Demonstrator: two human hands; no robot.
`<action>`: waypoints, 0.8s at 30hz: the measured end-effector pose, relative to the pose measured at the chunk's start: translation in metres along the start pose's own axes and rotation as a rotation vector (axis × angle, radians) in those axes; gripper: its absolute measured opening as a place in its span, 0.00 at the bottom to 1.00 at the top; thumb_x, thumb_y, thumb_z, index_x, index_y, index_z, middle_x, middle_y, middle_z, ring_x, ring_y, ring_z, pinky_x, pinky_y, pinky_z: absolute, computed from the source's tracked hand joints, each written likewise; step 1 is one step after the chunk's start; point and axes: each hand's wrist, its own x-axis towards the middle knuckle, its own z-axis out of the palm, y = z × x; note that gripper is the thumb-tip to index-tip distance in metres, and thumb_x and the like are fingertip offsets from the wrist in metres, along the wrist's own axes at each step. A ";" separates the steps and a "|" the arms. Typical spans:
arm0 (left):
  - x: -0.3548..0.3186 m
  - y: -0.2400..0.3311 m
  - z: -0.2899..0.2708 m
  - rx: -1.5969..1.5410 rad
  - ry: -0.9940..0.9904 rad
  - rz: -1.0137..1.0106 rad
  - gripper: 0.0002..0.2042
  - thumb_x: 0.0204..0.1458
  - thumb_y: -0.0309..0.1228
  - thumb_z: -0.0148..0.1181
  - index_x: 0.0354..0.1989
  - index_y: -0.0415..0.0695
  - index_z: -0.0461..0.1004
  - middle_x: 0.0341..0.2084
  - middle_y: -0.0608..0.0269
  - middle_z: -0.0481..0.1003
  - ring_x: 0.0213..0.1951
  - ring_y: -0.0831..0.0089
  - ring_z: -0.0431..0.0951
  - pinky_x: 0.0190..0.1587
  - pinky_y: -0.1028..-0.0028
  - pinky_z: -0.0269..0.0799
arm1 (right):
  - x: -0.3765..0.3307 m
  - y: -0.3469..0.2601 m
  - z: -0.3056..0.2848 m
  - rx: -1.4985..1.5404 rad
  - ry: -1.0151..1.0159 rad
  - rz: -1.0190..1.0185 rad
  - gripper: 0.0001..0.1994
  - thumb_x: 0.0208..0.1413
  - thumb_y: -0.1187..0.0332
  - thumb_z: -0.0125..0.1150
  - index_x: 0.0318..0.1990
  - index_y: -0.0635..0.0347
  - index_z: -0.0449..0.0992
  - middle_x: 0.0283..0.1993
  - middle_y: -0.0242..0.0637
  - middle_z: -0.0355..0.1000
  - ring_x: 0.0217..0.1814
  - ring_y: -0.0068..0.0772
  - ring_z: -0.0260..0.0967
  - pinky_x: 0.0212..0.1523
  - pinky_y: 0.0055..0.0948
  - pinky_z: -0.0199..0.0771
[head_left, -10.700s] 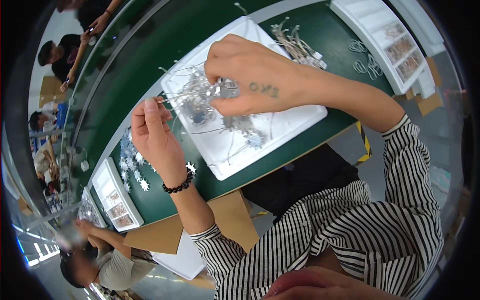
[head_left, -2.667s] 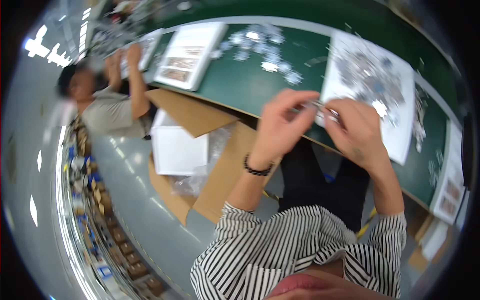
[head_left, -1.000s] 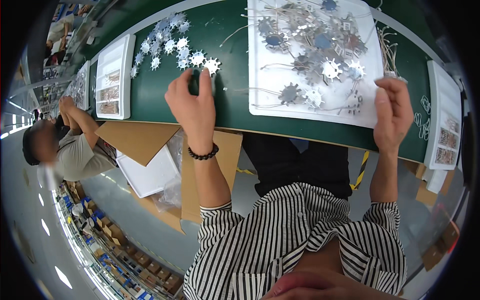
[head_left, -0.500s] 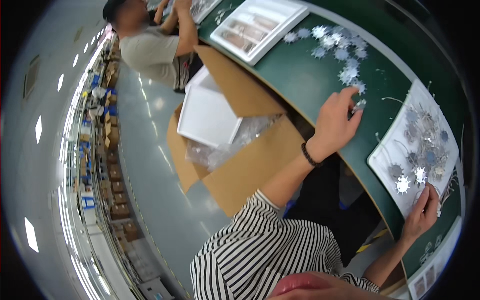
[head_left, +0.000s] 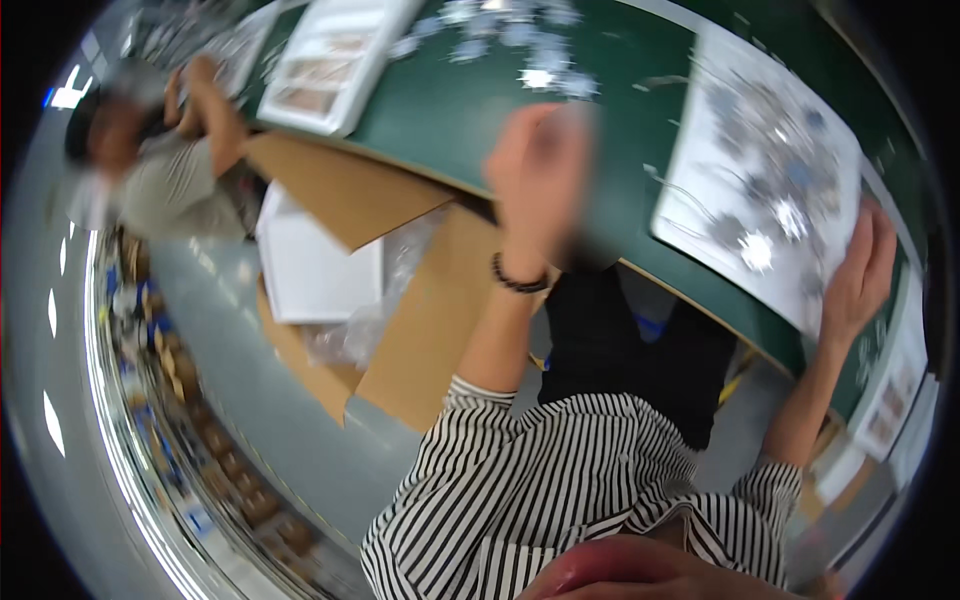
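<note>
My left hand, wearing a dark bead bracelet, is raised over the table's near edge and smeared by motion; its fingers and anything in them cannot be made out. Beyond it lies a cluster of silver, spiky gear-shaped metal pieces. To the right is a white tray holding a heap of similar pieces with thin pale wires. At the tray's right edge, my right hand is closed with its fingers together against the rim. Two shiny gear-shaped pieces lie inside near that hand.
A green table runs across the view. An open cardboard box with a white foam tray and clear plastic stands at its near side. A compartmented white box lies far left. Another person works beyond it.
My view has turned, shifting the table leftward in the picture. My left hand has drawn back from the metal cluster. My right hand has moved up along the tray's right edge.
</note>
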 end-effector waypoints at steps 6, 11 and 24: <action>-0.021 0.019 0.011 -0.705 -0.052 -0.313 0.12 0.56 0.23 0.62 0.47 0.35 0.70 0.34 0.58 0.77 0.36 0.70 0.80 0.38 0.75 0.75 | -0.020 -0.073 -0.007 0.470 -0.226 0.307 0.10 0.67 0.68 0.49 0.47 0.64 0.73 0.23 0.23 0.61 0.25 0.11 0.54 0.25 0.16 0.52; -0.042 0.046 0.016 -0.600 -0.124 -0.163 0.13 0.55 0.19 0.62 0.47 0.35 0.70 0.37 0.56 0.77 0.38 0.68 0.81 0.41 0.72 0.78 | -0.041 -0.112 0.029 0.721 -0.594 0.192 0.06 0.59 0.71 0.61 0.36 0.64 0.73 0.16 0.33 0.66 0.16 0.19 0.61 0.19 0.23 0.59; -0.050 0.053 -0.002 -0.520 -0.178 -0.051 0.12 0.54 0.18 0.63 0.47 0.34 0.73 0.37 0.56 0.79 0.39 0.70 0.81 0.45 0.73 0.77 | -0.034 -0.118 0.035 1.055 -1.023 0.657 0.17 0.63 0.65 0.57 0.22 0.63 0.68 0.18 0.21 0.56 0.20 0.11 0.46 0.19 0.23 0.45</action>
